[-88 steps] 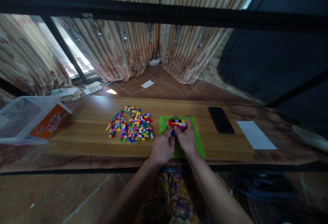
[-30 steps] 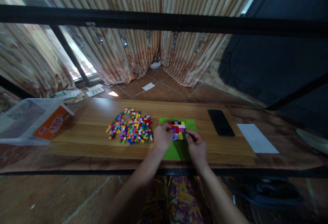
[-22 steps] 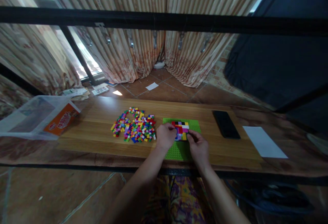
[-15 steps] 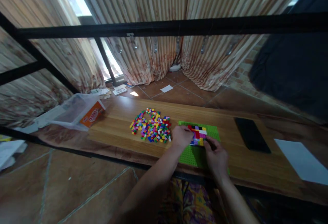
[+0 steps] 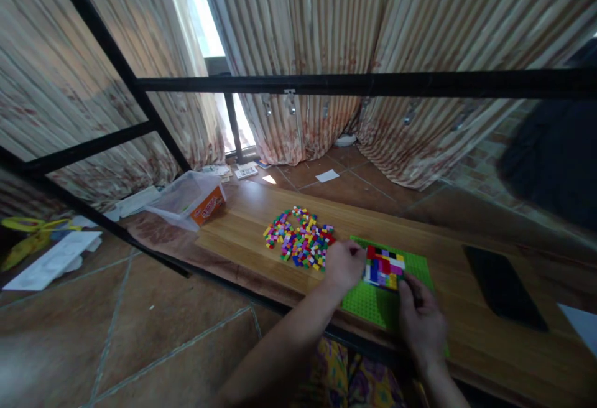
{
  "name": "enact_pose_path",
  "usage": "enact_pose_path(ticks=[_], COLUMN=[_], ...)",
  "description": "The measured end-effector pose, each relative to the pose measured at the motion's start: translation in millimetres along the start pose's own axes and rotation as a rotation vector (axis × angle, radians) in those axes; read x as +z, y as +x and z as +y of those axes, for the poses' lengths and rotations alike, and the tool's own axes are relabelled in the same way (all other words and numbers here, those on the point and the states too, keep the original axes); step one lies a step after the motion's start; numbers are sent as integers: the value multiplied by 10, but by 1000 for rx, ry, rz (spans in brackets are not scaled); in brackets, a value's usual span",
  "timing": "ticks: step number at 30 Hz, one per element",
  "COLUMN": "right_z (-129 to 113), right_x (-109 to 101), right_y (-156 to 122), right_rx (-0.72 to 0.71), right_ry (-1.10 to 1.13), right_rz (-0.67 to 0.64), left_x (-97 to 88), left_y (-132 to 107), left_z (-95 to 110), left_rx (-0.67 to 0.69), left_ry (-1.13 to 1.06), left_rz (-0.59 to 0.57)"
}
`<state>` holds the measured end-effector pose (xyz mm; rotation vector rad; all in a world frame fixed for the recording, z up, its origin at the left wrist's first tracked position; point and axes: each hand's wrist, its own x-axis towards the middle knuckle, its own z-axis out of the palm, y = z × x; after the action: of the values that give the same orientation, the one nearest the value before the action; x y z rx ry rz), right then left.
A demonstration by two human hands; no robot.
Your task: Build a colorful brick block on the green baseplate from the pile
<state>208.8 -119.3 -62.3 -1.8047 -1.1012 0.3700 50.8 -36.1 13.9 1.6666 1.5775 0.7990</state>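
A green studded baseplate (image 5: 373,302) lies on the wooden board (image 5: 242,240). A block of small coloured bricks (image 5: 385,266) is built on its far part. My left hand (image 5: 344,266) rests at the block's left side with its fingers curled against it. Just below the block's near right corner, my right hand (image 5: 420,318) lies on the plate with its fingertips touching the bricks. A heap of loose coloured bricks (image 5: 301,245) lies on the board to the left of the plate.
A clear plastic tub with an orange label (image 5: 189,196) lies at the board's left end. A black phone (image 5: 501,287) and a white sheet (image 5: 583,327) lie to the right. A black metal frame bar (image 5: 326,83) crosses the view. Curtains hang behind.
The view has swung to the left, so the board now sits lower right. My hands stay at the brick block, the right one having slid from its top to its near corner.
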Motion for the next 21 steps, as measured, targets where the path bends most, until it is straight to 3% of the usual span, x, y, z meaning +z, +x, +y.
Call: enact_pose_path(ticks=[3,5,7,9,11,15,21], right_z=[13,14,2,-24,-58,-112,-112], right_x=[5,10,11,9,5,-3,-8], right_y=[-24,-29,-30,-31,-34,-36,-38], right_rx=[-1,0,-13,-23,-16,10,-5], right_ry=[-14,-41,-61,-79,-99,-137,-132], right_rz=[35,42,45,53,57,44,54], left_x=[-513,-905,-1238,-1452,-1537,-1485,-1415], left_y=[119,276,471,674,857,1115,1236], left_z=[-300,-523,-708,-823,-868,-856,-862], left_rx=[-18,-135,-235,-291,-297,-299,-273], left_ry=[85,285,383,469,519,600,689], left_rz=[129,245,285,270,212,75,2])
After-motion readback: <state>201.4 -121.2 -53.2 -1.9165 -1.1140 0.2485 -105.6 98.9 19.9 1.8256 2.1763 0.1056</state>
